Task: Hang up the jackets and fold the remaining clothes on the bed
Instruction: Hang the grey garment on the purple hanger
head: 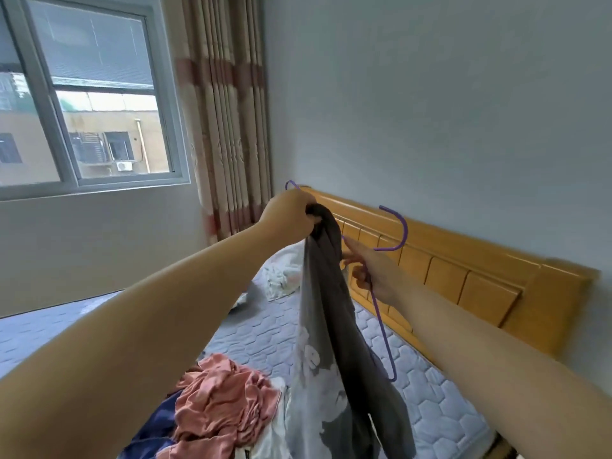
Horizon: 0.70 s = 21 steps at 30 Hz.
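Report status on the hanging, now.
Left hand grips grey garment bunched at its top. Right hand holds purple hanger beside it. Pink garment, white clothes on mattress below, clear of both hands.

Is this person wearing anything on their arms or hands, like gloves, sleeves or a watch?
No. The left hand and right hand are bare: no gloves, rings or watch show. The left forearm and right forearm are uncovered too; no sleeve enters the view.

One hanger (381,326), one grey jacket (331,326), one pink garment (222,402) (crumpled).
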Motion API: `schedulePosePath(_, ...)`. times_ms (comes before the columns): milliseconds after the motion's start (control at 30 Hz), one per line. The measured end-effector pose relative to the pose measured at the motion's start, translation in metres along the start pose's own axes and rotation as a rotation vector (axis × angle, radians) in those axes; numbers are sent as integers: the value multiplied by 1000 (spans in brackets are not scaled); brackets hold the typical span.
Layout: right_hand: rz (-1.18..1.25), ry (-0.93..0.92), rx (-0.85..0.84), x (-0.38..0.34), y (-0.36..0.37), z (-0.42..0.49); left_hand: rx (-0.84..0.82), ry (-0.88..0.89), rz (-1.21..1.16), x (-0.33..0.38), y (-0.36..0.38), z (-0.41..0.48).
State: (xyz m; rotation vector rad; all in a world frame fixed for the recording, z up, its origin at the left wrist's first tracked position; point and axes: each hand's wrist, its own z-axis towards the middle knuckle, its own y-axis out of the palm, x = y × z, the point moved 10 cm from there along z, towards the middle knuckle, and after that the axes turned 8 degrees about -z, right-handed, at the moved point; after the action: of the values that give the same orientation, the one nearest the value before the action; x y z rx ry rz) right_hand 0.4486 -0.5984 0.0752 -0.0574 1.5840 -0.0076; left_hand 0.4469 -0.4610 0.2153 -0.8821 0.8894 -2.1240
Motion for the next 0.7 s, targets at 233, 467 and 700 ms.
schedulePosePath(233,-306,-81,128,-26,-34,-3,116,-41,-108,2,-4,21)
schedulePosePath(467,-252,-61,131,-19,-34,-5,121,11,-215,25,6,25)
schedulePosePath(700,-323,-55,133,-5,-30,-18,99,26,-241,27,16,20)
